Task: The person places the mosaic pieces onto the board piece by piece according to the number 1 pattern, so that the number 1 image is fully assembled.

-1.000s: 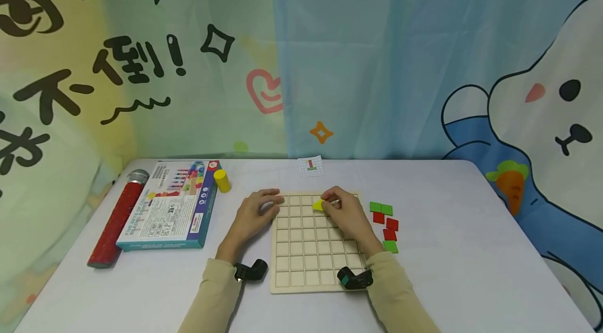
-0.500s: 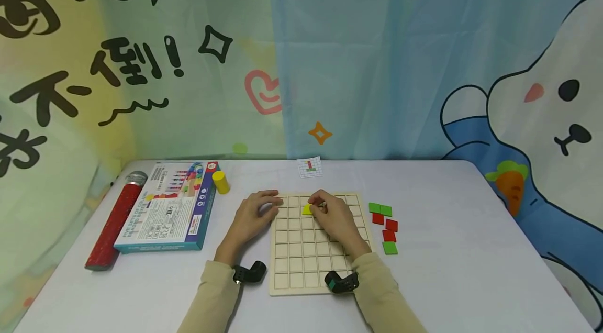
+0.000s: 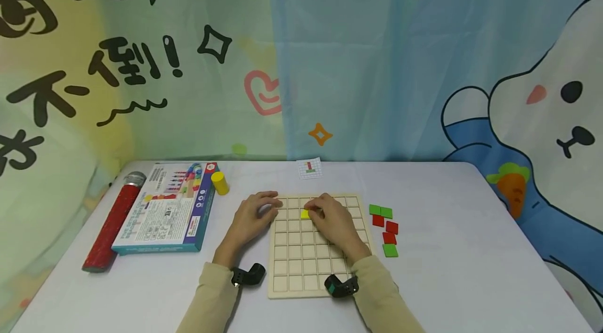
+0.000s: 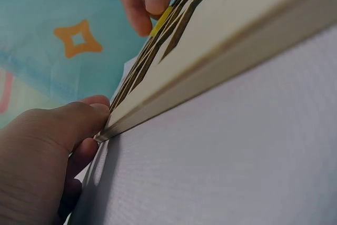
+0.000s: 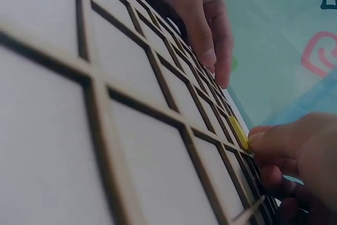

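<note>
A wooden grid board (image 3: 294, 266) lies flat on the table. At its far left edge, my left hand (image 3: 250, 220) grips the board's rim, the thumb on top as the left wrist view shows. My right hand (image 3: 333, 220) reaches over the grid and pinches a yellow square tile (image 3: 304, 214) with thumb and fingertip. The tile is down at a cell in the second row from the far edge; the fingers cover its right side. In the right wrist view the yellow tile (image 5: 238, 131) lies low against the grid ribs; whether it sits fully inside the cell I cannot tell.
Several green (image 3: 390, 250) and red tiles (image 3: 389, 238) lie right of the board. Behind it is a small pattern card (image 3: 309, 168). To the left are a boxed game (image 3: 162, 210), a yellow cylinder (image 3: 220, 183) and a red tube with a silver end (image 3: 113, 228).
My right hand has moved left and slightly nearer over the board with the yellow tile, then down to a cell. My left hand has stayed at the board's edge.
</note>
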Motion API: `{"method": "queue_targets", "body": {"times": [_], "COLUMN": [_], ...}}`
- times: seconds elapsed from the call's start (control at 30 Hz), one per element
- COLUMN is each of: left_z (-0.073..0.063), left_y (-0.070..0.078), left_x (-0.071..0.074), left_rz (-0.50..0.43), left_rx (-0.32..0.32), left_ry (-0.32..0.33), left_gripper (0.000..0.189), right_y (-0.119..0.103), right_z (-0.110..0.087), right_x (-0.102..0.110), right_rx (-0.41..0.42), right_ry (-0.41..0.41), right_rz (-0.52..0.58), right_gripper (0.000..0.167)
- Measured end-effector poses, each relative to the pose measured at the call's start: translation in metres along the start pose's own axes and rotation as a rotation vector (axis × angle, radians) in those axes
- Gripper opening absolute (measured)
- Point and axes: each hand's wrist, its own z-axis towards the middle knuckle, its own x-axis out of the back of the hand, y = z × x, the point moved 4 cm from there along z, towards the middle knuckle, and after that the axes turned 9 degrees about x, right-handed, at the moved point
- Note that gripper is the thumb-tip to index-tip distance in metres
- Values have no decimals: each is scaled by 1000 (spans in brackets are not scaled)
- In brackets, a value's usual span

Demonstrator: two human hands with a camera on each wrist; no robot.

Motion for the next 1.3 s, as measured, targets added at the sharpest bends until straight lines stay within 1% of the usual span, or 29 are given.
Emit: {"method": "queue_targets", "body": {"times": [0.13, 0.3, 0.37, 0.5, 0.63, 0.7, 0.87, 1.0, 1.13, 1.3], "left_z": [-1, -3, -4, -5, -6, -7, -6, -6, -5, -3], "left_y": [1, 1, 1, 1, 1, 1, 1, 1, 0, -2], "left_x": [-1, -3, -4, -6, -7, -7, -4, -1, 0, -2], "left_rz": [-9, -10, -13, -23, -13, -3, 17, 11, 1, -6], "left_rx": [3, 8, 12, 11, 6, 2, -15, -8, -8, -2], "left_ry": [4, 5, 1, 1, 3, 3, 22, 21, 20, 21], "left_gripper": [17, 17, 17, 17, 16, 16, 16, 15, 15, 15], "right_y": [3, 12, 17, 32, 49, 58, 82, 103, 119, 126], "right_z": [-1, -6, -9, -16, -25, -29, -38, -49, -62, -73], "right_x": [2, 12, 18, 31, 47, 56, 80, 98, 114, 124], "right_rx": [4, 8, 4, -18, -46, -68, -160, -254, -348, -436], "right_ry": [-17, -66, -88, -121, -141, -137, -116, -119, -140, -212], "right_rz": [36, 166, 195, 216, 231, 232, 254, 232, 200, 173], "right_gripper": [13, 17, 19, 22, 25, 26, 27, 28, 28, 30]}}
